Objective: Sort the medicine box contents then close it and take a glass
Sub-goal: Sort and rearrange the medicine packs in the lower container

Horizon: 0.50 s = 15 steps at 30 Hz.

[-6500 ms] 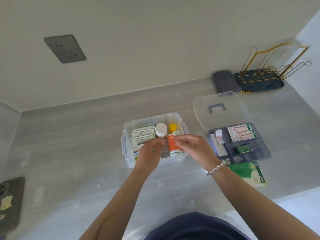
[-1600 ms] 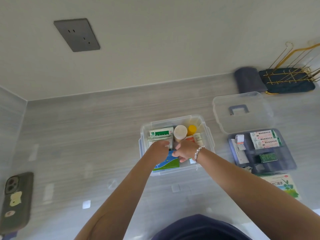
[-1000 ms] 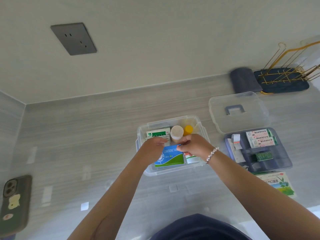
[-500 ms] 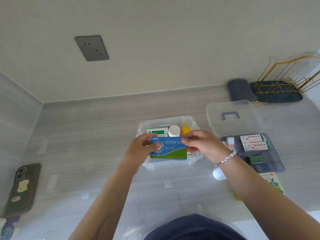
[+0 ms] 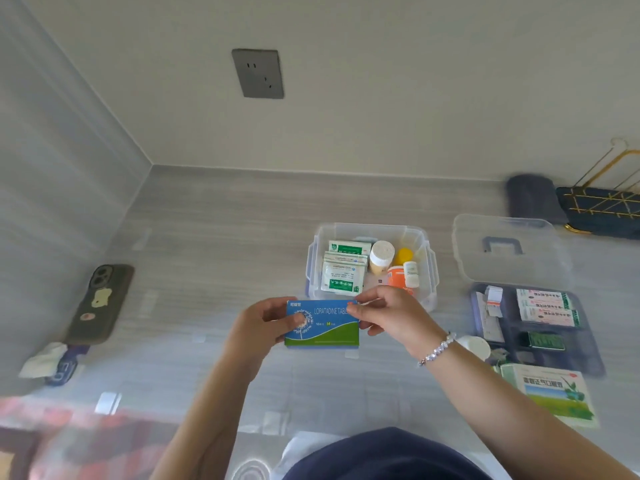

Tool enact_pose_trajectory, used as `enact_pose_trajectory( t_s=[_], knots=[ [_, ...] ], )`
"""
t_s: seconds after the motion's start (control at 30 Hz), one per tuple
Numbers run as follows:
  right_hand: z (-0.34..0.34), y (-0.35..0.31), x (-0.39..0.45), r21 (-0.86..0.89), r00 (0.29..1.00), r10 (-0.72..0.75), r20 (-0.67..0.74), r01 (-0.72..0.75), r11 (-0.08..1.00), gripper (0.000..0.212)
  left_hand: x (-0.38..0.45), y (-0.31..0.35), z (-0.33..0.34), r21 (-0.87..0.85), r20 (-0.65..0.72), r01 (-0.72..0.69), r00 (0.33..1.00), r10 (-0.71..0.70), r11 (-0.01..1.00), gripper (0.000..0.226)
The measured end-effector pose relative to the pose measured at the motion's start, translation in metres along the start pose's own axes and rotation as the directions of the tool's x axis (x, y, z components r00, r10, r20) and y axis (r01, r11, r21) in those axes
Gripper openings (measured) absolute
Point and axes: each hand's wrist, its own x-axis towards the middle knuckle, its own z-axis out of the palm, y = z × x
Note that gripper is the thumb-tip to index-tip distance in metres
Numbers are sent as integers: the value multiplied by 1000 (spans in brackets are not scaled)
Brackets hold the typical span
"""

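A blue and green loratadine box [image 5: 323,327] is held flat above the counter, just in front of the clear medicine box [image 5: 428,271]. My left hand [image 5: 258,323] grips its left end and my right hand [image 5: 388,315] pinches its top right corner. Inside the medicine box stand green and white sachets [image 5: 343,273], a white-capped bottle [image 5: 381,256], a yellow cap [image 5: 404,256] and an orange bottle [image 5: 396,277]. The clear lid [image 5: 509,251] with a grey handle lies to the right. No glass is identifiable.
A grey divider tray [image 5: 588,355] with small boxes lies right of the medicine box, a green and white carton [image 5: 550,393] in front of it. A phone [image 5: 102,303] lies at the left. A gold wire rack [image 5: 602,202] and a dark cloth roll [image 5: 530,197] sit at the back right.
Both hands lifted the blue box out of the medicine box and drew it toward me, clear of the front rim. The camera view shifted left.
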Motion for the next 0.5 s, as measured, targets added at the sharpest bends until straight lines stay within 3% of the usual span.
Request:
enact_pose_trajectory(
  t_s=[0.3,0.5],
  knots=[
    [59,69,26,-50,976,205,-67,-209,977,16,17,-81,-20,84,-230,140,966,-118,987,38],
    [87,104,47,-26,947,297,-125,-302,953,16,30,-107,-27,190,-342,184,933,-111,964,38]
  ],
)
